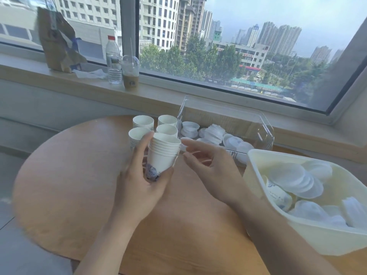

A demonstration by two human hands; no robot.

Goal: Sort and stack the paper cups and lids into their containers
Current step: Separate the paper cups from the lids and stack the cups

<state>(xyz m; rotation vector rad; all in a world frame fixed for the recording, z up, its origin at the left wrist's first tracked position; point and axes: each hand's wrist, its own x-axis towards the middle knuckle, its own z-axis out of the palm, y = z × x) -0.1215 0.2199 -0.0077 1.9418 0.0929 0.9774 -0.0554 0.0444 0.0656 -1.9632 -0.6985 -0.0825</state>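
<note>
Left hand [142, 173] grips a nested stack of paper cups [163, 155] above the desk [65, 185], fingers curled round it. Right hand [210, 165] hovers just beside, fingers loosely spread, holding nothing. Four cup stacks [143, 122] stand behind; lids [213, 132] in clear container [264, 132], more in cream bin [258, 175].

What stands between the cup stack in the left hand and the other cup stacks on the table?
Nothing visible does. The held cup stack is just in front of the cup stacks on the table, with no object between them.
</note>
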